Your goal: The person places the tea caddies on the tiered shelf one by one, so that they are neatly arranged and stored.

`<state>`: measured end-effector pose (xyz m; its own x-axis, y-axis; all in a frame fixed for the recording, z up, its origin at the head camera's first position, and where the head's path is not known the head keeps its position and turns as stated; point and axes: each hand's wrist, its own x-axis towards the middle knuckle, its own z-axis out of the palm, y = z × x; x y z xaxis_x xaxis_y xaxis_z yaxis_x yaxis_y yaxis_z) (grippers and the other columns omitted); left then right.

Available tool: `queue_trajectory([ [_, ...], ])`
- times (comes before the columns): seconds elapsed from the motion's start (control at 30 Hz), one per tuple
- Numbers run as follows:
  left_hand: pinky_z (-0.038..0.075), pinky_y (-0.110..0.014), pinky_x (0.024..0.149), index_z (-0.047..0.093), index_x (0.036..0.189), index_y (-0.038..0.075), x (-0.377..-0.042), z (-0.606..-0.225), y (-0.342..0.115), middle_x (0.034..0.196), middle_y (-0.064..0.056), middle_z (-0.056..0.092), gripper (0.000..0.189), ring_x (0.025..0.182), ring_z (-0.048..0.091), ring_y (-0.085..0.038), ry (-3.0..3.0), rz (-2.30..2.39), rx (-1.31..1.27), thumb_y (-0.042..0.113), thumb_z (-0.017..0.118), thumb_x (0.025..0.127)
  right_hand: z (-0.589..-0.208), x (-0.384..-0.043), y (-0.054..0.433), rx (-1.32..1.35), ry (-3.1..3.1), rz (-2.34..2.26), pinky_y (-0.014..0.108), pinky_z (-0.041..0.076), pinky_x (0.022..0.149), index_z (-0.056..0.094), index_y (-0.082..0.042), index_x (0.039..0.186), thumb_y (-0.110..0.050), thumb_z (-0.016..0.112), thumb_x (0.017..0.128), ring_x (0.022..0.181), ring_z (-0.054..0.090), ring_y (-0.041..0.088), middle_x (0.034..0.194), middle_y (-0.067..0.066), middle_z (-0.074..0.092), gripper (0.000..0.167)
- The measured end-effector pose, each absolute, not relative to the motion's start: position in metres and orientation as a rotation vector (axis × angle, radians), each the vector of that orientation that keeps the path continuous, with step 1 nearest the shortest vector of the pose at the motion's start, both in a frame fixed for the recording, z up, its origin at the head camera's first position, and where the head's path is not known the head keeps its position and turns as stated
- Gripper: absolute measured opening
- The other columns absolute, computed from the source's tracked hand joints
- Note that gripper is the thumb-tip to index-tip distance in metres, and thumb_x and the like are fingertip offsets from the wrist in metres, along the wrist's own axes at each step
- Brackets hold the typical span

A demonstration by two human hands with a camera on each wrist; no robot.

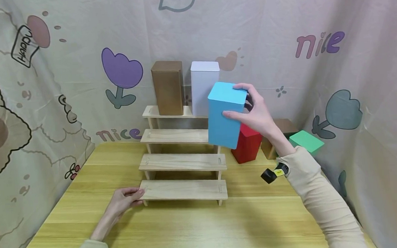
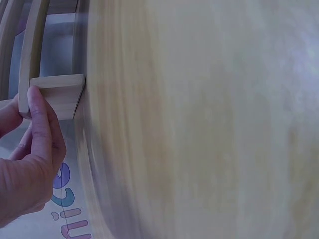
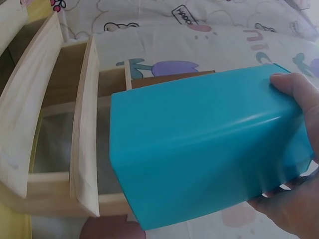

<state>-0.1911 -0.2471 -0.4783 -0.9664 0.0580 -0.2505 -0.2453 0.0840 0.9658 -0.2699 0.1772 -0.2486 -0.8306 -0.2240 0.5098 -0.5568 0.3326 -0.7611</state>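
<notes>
My right hand point(image 1: 258, 110) grips a tall blue box point(image 1: 226, 116) near its top, thumb on the front face and fingers behind. The box hangs slightly tilted before the right end of a stepped wooden rack point(image 1: 184, 189). In the right wrist view the blue box point(image 3: 199, 144) fills the middle, the hand at its right end. My left hand point(image 1: 122, 201) pinches the left end of the rack's lowest shelf; the left wrist view shows thumb and fingers on the board's edge point(image 2: 31, 64). A brown box point(image 1: 167, 88) and a white box point(image 1: 204, 89) stand upright on the top shelf.
Right of the rack a red box point(image 1: 247, 143) stands on the wooden table point(image 1: 178, 233). Behind my right forearm are another brown box point(image 1: 285, 126) and a green-topped box point(image 1: 307, 141), partly hidden. A patterned cloth point(image 1: 247, 28) hangs around the table's back and sides.
</notes>
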Motion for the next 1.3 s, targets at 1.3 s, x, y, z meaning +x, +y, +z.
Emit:
queue_trajectory([
  [1.3, 0.065, -0.020, 0.078, 0.044, 0.133, -0.025, -0.190, -0.476, -0.248, 0.093, 0.003, 0.069, 0.048, 0.078, 0.071, -0.005, 2.108, 1.995, -0.176, 0.005, 0.060, 0.100, -0.255, -0.310, 0.072, 0.819, -2.387, 1.792, 0.058, 0.046, 0.115, 0.043, -0.022, 0.142, -0.017, 0.081, 0.081, 0.138, 0.043, 0.035, 0.152, 0.011, 0.040, 0.073],
])
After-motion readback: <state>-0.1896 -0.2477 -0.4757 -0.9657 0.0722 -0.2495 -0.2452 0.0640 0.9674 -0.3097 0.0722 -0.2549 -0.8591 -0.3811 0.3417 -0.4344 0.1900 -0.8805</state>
